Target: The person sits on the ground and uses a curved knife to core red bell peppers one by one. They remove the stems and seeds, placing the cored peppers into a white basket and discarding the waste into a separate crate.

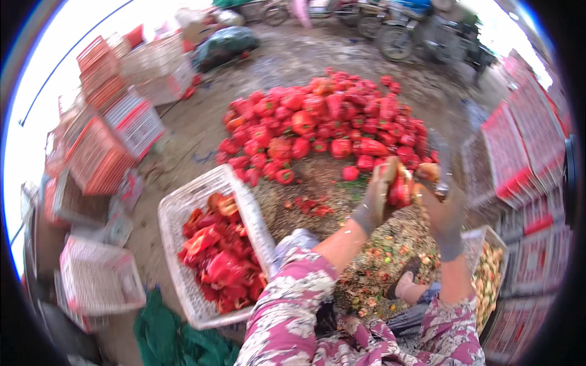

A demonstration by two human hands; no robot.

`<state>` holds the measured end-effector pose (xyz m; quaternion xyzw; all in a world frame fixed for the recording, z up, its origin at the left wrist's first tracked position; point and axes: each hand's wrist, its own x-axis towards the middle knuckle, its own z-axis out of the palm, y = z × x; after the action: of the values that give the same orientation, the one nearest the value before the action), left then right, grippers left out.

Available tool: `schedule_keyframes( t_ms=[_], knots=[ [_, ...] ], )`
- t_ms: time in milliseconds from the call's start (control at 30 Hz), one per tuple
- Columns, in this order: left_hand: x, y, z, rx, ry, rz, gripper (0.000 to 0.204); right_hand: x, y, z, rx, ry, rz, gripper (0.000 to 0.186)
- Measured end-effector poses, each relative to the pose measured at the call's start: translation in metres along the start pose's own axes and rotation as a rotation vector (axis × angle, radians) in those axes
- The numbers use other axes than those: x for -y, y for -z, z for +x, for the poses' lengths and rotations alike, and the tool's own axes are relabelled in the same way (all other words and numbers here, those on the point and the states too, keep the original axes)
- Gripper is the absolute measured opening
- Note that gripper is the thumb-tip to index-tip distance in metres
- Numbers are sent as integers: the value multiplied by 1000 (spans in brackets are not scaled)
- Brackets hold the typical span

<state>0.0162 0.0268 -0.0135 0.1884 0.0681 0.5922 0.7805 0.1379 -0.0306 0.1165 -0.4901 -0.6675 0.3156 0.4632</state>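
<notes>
My left hand (377, 196), in a soiled glove, is closed around a red bell pepper (400, 186). Close beside it, my gloved right hand (441, 212) grips a knife (445, 157) whose blade points up and away, blurred by motion. A pale orange-red piece (428, 172), perhaps part of a pepper, shows at the right hand's fingers; whether it is held cannot be made out. Beyond both hands lies a large heap of whole red bell peppers (303, 122) on the ground. To the left of my arms, a white plastic crate (171, 249) contains cut red peppers (224, 266).
Pepper scraps and seeds (372, 268) litter the ground beneath my arms. A container of pale cores (488, 277) stands at right. Stacked crates line the left (97, 155) and right (513, 146). Green netting (165, 332) lies near left; motorbikes (397, 39) stand far back.
</notes>
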Motion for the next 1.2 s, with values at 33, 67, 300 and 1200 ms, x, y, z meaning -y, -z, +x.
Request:
schedule_keyframes(
  t_ms=[33,67,300,1200],
  knots=[
    [-1,-8,-5,-23,70,-66,49,-13,10,2,-37,64,-148,40],
    [-1,-20,-9,-36,150,-130,43,-19,18,0,-42,215,-332,40],
    [24,-30,-23,110,406,52,84,-46,40,-29,89,30,-494,57],
    [90,-44,-28,-368,677,546,45,-147,64,-74,75,-432,-391,38]
  ],
)
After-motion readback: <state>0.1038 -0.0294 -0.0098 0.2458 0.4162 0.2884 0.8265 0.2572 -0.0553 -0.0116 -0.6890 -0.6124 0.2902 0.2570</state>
